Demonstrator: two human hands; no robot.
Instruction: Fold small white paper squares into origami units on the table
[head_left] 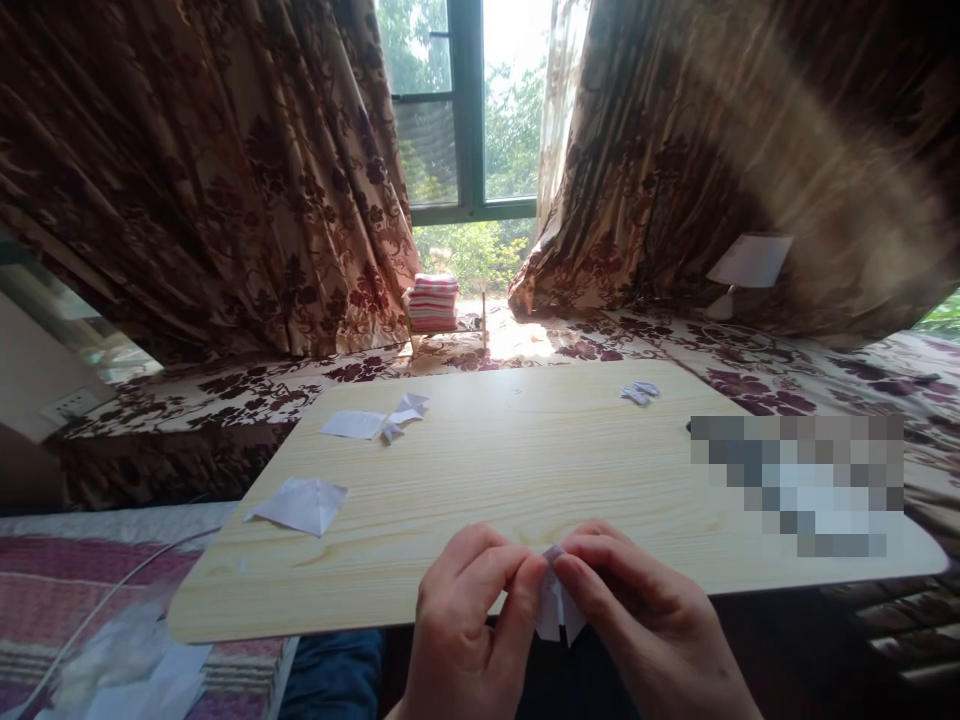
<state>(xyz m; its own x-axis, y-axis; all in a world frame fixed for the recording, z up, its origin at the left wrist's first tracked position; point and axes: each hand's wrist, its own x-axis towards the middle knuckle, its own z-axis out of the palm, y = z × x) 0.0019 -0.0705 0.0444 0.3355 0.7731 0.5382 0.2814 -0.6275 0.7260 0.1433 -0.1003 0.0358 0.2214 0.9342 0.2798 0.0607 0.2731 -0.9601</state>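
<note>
Between my two hands, at the table's near edge, is a small folded piece of white paper (551, 608) with its flaps hanging down. My left hand (474, 610) pinches its upper left side between thumb and fingers. On the other side, my right hand (637, 605) grips the top right part with thumb and forefinger. Part of the paper is hidden behind the fingertips. A creased paper sheet (304, 505) lies on the left of the table, with a flat paper piece (352, 425) and small folded papers (409, 408) beyond it.
The pale wooden table (487, 470) also bears small folded papers (640, 392) at the far right and a blurred-out object (810, 490). Behind it stand striped folded cloths (433, 302) and a white lamp (750, 262). A cable (127, 580) runs at the left.
</note>
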